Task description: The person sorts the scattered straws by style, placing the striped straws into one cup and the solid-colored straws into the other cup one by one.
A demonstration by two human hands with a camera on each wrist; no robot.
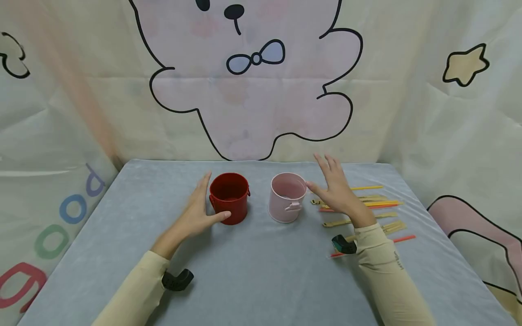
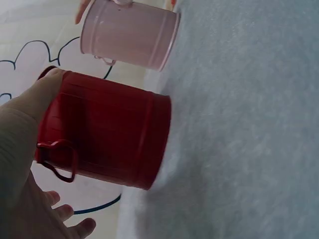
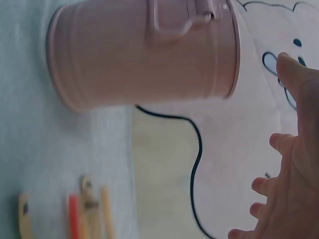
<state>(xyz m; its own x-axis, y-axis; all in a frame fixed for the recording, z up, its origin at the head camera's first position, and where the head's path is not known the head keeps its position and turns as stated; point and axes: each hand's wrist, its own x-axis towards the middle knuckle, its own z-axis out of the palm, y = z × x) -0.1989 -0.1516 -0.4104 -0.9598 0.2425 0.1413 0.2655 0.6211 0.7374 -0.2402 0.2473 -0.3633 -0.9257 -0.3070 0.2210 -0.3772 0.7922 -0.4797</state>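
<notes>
A small red metal bucket (image 1: 229,203) stands upright near the middle of the table. My left hand (image 1: 200,213) is beside it, fingers extended along its left side and thumb across its front. From the left wrist, the thumb overlaps the rim of the red bucket (image 2: 109,129), while the other fingers stand apart from its wall. A pale pink bucket (image 1: 285,203) stands upright to the right. My right hand (image 1: 336,190) hovers at its right side with spread fingers, thumb close to the rim. In the right wrist view, a gap separates that hand (image 3: 289,169) from the pink bucket (image 3: 144,55).
Several thin yellow, tan and red sticks (image 1: 383,203) lie on the table, right of the pink bucket and partly under my right forearm. A pale blue cloth (image 1: 261,280) covers the table. A printed curtain (image 1: 261,104) hangs behind it.
</notes>
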